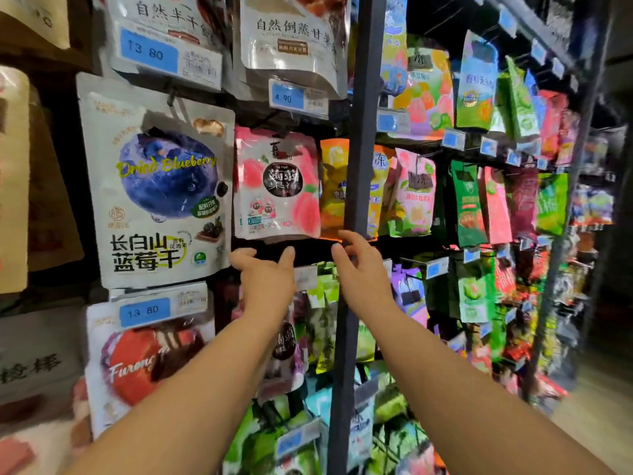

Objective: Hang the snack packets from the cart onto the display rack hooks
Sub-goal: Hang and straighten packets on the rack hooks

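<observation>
Both hands reach up at a crowded display rack [359,97] of hanging snacks. The left hand [265,272] and right hand [359,265] are spread and relaxed, holding nothing, just under a pink peach packet [277,190] that hangs from its hook. The right fingertips [340,236] lie by the dark upright post – contact cannot be told. A dried blueberry packet [157,186] hangs to the left, above a blue price tag [145,311].

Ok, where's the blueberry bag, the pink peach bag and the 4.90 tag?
blueberry bag [161,180]: head view, blueberry picture.
pink peach bag [281,181]: head view, dark round label.
4.90 tag [287,96]: head view, blue part.
</observation>
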